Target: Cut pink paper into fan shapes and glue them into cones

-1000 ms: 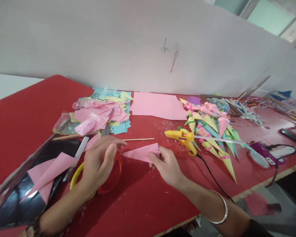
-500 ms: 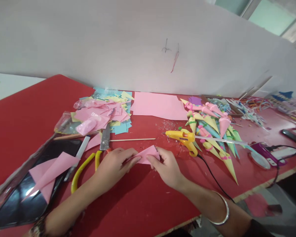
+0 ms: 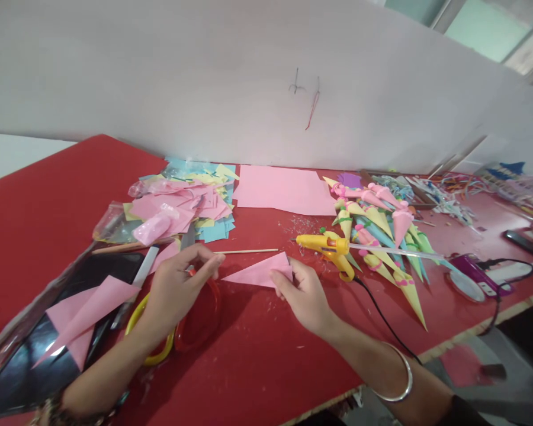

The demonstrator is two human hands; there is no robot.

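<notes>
My right hand (image 3: pixel 302 293) pinches the wide end of a pink paper cone (image 3: pixel 255 273) between thumb and fingers. The cone lies nearly level above the red table, its pointed tip toward the left. My left hand (image 3: pixel 182 284) is off the paper, left of the tip, with nothing seen in its loosely bent fingers. Beneath and beside that hand lies a pair of scissors with a yellow handle loop (image 3: pixel 135 319) and a red one; the hand mostly hides the blades. Just beyond the cone rests a thin wooden stick (image 3: pixel 249 251).
A yellow glue gun (image 3: pixel 331 251) with a cord lies at right, beside a pile of decorated paper cones (image 3: pixel 382 219). Pink paper pieces (image 3: pixel 173 204) are heaped at back left, near a pink sheet (image 3: pixel 286 190). Cut pink pieces (image 3: pixel 93 310) lie on a black tray (image 3: pixel 22 378).
My left hand has let go of the pink paper and moved left, over the scissors. The paper now shows as a cone in my right hand, which has barely moved.
</notes>
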